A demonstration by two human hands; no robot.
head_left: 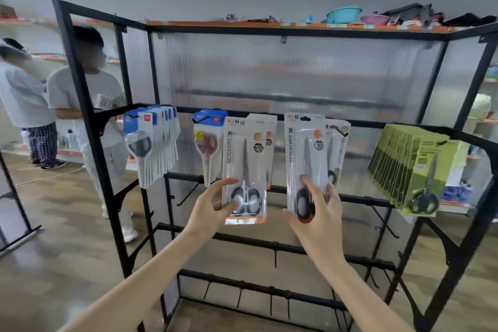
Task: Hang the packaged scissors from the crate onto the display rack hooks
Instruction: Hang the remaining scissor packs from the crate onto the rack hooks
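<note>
Towering ahead, the black display rack (269,121) carries rows of stock on its middle rail. Both packs are up at hook height: the left hand (213,207) pinches one packaged scissors (246,170), the right hand (315,213) grips another pack (304,164). Hanging step, I'd say; next, each top slot must find a hook (341,129).

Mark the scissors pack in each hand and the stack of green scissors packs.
Left-hand scissors pack (244,167): head view, middle of the clear blister.
Right-hand scissors pack (304,153): head view, blister over the blades.
Green scissors packs (424,170): head view, front card of the hanging stack.
</note>
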